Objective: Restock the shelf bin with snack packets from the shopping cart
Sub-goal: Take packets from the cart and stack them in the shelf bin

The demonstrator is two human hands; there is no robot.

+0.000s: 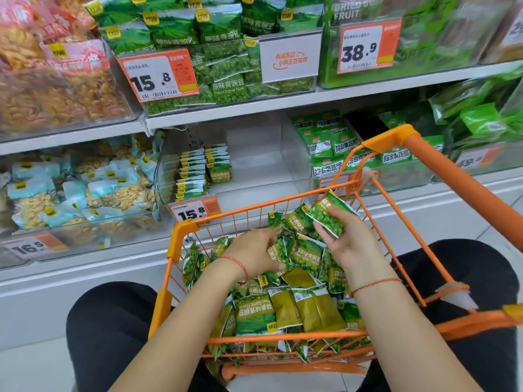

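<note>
- orange shopping cart (pixel 181 236) sits right in front of the person, basket piled w/ green pea snack packets (pixel 283 309), "Peas Garlic Flavor" printed on some
- right hand (pixel 351 244) is up over the far right part of the basket, fingers curled round a single pea packet (pixel 329 213), holding it tilted just above the pile
- left hand (pixel 252 251) is down in the heap, fingers dug in among the packets near the middle; looks like it's grabbing some but can't tell for sure, fingertips are hidden/blurred
- red string bracelets on both wrists
- clear shelf bin (pixel 294 162) on the lower shelf straight behind the cart, mostly bare, only two short stacked rows of the green packets (pixel 202 171) at its left side
- 15.8 price tag (pixel 194 212) on that bin's front edge, partly behind the cart rim
- bin to the left has pale blue nut packs (pixel 119 190), bin to the right has other green packs (pixel 331 148)
- upper shelf has more green pea bags (pixel 218 26) w/ a 15.8 tag too
</note>
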